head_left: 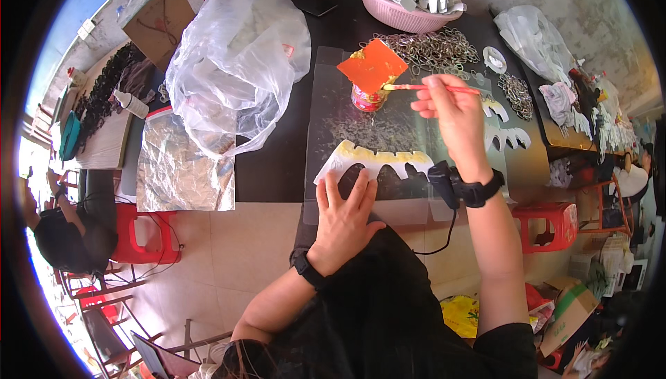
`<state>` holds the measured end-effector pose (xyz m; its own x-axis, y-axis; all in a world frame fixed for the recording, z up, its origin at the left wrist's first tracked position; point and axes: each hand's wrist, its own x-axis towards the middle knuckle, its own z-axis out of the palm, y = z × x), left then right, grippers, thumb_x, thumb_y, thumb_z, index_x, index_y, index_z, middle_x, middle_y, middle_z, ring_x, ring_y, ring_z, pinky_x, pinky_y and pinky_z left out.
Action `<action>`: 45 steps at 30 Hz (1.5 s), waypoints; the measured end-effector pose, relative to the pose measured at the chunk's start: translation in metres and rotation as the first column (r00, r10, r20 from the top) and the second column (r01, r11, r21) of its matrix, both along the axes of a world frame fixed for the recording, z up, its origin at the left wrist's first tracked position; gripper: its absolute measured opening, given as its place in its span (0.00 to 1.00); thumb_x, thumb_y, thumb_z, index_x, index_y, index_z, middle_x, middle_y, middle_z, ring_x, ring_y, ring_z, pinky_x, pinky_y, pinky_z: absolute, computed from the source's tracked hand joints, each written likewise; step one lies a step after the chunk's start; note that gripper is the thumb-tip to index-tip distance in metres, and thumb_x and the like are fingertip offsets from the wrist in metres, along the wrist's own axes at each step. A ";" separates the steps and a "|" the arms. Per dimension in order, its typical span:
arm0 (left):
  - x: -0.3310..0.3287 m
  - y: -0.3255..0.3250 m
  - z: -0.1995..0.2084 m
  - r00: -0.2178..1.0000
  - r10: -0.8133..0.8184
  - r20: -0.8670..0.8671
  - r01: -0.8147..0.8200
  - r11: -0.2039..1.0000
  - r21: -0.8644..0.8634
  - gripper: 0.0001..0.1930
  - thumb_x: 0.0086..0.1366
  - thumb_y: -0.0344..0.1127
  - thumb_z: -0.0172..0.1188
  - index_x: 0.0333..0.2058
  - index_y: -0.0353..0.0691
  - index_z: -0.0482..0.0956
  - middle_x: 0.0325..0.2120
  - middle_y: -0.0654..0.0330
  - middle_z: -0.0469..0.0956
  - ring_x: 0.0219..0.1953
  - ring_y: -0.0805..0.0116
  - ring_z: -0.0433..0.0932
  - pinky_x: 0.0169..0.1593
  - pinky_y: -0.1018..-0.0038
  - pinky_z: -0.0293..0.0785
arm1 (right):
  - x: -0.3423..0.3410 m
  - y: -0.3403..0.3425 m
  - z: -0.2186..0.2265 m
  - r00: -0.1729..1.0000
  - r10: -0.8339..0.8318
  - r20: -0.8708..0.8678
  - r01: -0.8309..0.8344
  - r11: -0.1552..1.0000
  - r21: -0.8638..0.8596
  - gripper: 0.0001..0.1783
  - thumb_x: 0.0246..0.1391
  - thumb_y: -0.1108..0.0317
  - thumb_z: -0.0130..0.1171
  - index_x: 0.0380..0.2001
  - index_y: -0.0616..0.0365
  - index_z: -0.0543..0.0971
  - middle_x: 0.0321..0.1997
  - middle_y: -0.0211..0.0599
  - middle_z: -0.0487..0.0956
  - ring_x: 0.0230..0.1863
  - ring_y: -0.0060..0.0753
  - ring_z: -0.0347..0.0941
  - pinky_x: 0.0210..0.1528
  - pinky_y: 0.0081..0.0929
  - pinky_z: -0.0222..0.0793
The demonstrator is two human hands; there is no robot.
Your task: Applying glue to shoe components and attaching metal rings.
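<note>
My left hand (343,223) lies flat with fingers spread, its fingertips on the lower edge of a white curved strip (378,159) with arched cut-outs. Yellowish paste runs along the strip's upper edge. A thin red-handled brush (415,87) is pinched in my right hand (456,116). The brush's yellow-smeared tip is beside the mouth of a small red can (368,100), at the edge of an orange square card (374,65) that covers much of the can's top. More white cut-out pieces (508,137) lie right of my right hand, one with yellow paste on it.
A clear plastic sheet (326,112) covers the black table. Beyond the can are a heap of metal chain (433,49) and a pink basket (402,16) of white pieces. A big clear plastic bag (236,60) and silvery foil (186,171) lie left. Red stools (548,226) stand nearby.
</note>
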<state>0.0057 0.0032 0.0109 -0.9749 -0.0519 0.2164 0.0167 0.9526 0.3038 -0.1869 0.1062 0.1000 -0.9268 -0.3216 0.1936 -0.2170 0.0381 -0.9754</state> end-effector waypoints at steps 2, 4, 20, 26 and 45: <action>0.000 0.001 0.000 1.000 0.003 0.014 -0.003 1.000 0.005 0.40 0.46 0.52 0.70 0.57 0.42 0.68 0.60 0.59 0.61 0.59 0.35 0.54 0.61 0.40 0.50 | -0.005 -0.008 -0.006 1.000 0.014 0.001 -0.014 0.999 0.031 0.14 0.63 0.62 0.53 0.37 0.63 0.77 0.28 0.34 0.80 0.27 0.23 0.79 0.29 0.17 0.73; 0.000 0.000 0.000 1.000 0.007 0.015 -0.007 1.000 0.003 0.40 0.46 0.52 0.70 0.57 0.42 0.68 0.60 0.60 0.61 0.59 0.35 0.54 0.61 0.40 0.50 | -0.011 -0.013 -0.010 0.998 0.047 -0.036 -0.042 0.991 0.131 0.13 0.63 0.61 0.53 0.37 0.62 0.78 0.28 0.33 0.81 0.26 0.22 0.79 0.28 0.18 0.73; 0.000 0.001 0.008 0.999 0.013 0.032 -0.015 0.998 0.063 0.38 0.46 0.53 0.71 0.56 0.44 0.71 0.59 0.56 0.60 0.61 0.36 0.51 0.63 0.41 0.46 | 0.028 0.108 -0.070 0.987 0.033 -0.157 0.058 0.836 0.545 0.12 0.50 0.72 0.62 0.39 0.61 0.75 0.28 0.38 0.78 0.27 0.31 0.75 0.31 0.27 0.70; -0.004 0.003 0.022 0.999 0.031 0.025 -0.033 0.994 0.101 0.36 0.45 0.52 0.71 0.53 0.43 0.74 0.55 0.48 0.58 0.60 0.38 0.52 0.63 0.47 0.50 | 0.051 0.081 -0.090 0.937 -0.058 -0.345 0.241 0.823 0.515 0.12 0.46 0.75 0.62 0.33 0.58 0.70 0.24 0.41 0.75 0.26 0.46 0.73 0.29 0.39 0.67; -0.005 0.009 0.017 0.998 0.054 0.019 -0.056 0.990 0.133 0.31 0.45 0.45 0.73 0.48 0.39 0.75 0.47 0.47 0.60 0.55 0.44 0.57 0.57 0.50 0.58 | 0.065 0.080 -0.103 0.817 -0.011 -0.577 0.362 0.788 0.498 0.07 0.47 0.77 0.58 0.27 0.57 0.71 0.29 0.40 0.69 0.32 0.44 0.71 0.33 0.37 0.68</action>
